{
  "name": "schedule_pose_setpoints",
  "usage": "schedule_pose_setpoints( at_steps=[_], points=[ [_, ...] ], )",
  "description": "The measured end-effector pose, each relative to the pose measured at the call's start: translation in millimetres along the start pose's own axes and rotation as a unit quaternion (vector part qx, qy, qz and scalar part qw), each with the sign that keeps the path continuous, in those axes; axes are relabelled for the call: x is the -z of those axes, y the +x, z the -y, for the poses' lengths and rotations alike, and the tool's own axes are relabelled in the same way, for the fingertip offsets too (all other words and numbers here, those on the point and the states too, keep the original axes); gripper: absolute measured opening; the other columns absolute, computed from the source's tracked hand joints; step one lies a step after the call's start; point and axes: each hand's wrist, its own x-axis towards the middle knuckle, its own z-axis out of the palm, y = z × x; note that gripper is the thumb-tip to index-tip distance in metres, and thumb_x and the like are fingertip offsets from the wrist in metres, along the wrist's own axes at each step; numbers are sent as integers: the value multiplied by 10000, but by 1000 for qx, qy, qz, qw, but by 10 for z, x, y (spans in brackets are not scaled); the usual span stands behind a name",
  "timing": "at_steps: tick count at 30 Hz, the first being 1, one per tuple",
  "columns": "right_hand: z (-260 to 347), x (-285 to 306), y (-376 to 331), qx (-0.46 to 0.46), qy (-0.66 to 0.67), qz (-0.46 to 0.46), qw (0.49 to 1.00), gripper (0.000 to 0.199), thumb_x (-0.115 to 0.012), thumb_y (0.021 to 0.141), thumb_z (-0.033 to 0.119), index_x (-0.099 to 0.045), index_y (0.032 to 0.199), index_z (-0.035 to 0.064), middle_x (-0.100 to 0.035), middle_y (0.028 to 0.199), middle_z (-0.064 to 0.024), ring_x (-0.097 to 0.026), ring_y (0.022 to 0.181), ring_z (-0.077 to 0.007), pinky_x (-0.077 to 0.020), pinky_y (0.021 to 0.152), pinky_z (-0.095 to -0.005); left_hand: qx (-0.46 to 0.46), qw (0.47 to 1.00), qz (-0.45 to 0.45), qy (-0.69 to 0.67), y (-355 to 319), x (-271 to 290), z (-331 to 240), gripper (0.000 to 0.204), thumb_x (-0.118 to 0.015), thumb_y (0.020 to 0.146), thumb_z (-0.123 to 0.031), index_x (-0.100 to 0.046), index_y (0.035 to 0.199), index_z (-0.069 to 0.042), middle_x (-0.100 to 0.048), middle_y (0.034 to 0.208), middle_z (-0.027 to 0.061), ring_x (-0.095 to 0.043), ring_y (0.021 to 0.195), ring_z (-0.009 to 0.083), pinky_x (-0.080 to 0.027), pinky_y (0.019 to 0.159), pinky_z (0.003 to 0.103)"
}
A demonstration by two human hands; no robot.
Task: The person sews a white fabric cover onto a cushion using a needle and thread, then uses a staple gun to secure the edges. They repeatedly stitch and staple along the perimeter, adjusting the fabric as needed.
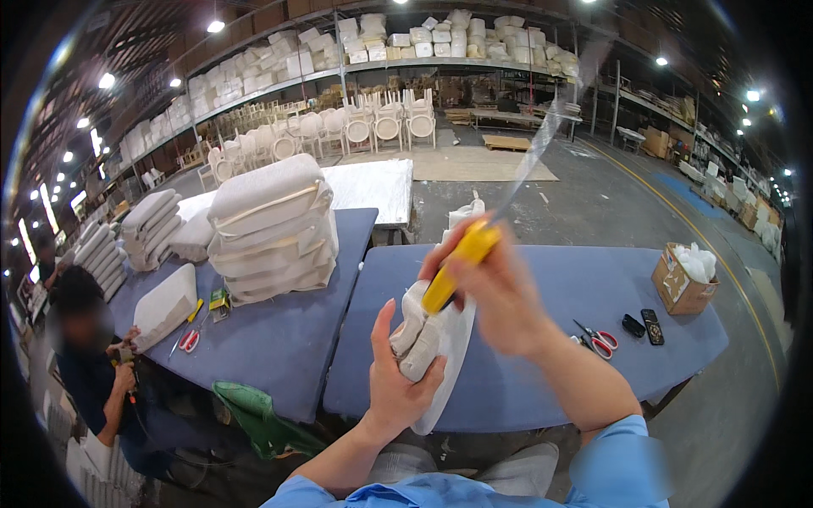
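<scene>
My left hand point(400, 385) is wrapped round the near end of a pale fabric-covered padded piece point(417, 343), its thumb pointing up along the side. Folds of the cloth bunch up in that grip. My right hand point(500, 288) is closed round a yellow-handled tool point(461, 264), held just above the padded piece. The tool's long metal shaft or blade slants up and away to the right, smeared by motion, so its exact kind is unclear. The handle's lower end is close to the cloth; whether they touch I cannot tell. Beneath lies the blue-covered table point(542, 356).
Red-handled scissors point(603, 343), a black phone-like device point(652, 327) and a cardboard box point(684, 284) with white stuffing lie on the right. Stacked padded pieces point(271, 233) stand on the left table. A co-worker point(93, 364) handles a pad there. Green cloth point(262, 415) hangs at the table's edge.
</scene>
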Motion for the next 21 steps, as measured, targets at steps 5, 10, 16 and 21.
schedule_pose_setpoints(
  at_steps=[5,10,16,21],
  points=[
    [-312,-145,-124,-25,-100,82,991,169,-519,1105,142,-448,1253,104,-675,1113,-111,-661,974,-157,-508,791,-300,-3,1000,-12,5,-5,-4,136,995,-779,903,-53,-124,1652,-42,-648,1324,259,-718,1179,339,-561,1006,411],
    [-29,-54,-102,38,79,-10,996,186,-528,1113,162,-442,1247,67,-660,1075,-100,-621,963,-149,-513,871,-316,4,1000,-20,13,-17,12,92,1048,-807,891,-100,-101,1664,-49,-663,1308,241,-726,1160,340,-566,995,408],
    [52,-122,-151,-12,81,21,996,168,-526,1106,149,-452,1241,79,-645,1085,-82,-614,969,-144,-502,860,-306,1,1000,-14,-10,-50,-24,110,1084,-801,895,-78,-53,1680,-68,-646,1329,216,-703,1173,295,-554,1005,394],
    [25,-54,-267,-135,7,73,988,233,-532,1124,234,-438,1278,87,-634,1115,-81,-615,1022,-139,-501,870,-310,2,1000,-4,-12,-85,-149,13,1103,-813,894,-103,-46,1686,-83,-690,1257,208,-744,1093,311,-591,930,398]
  ],
)
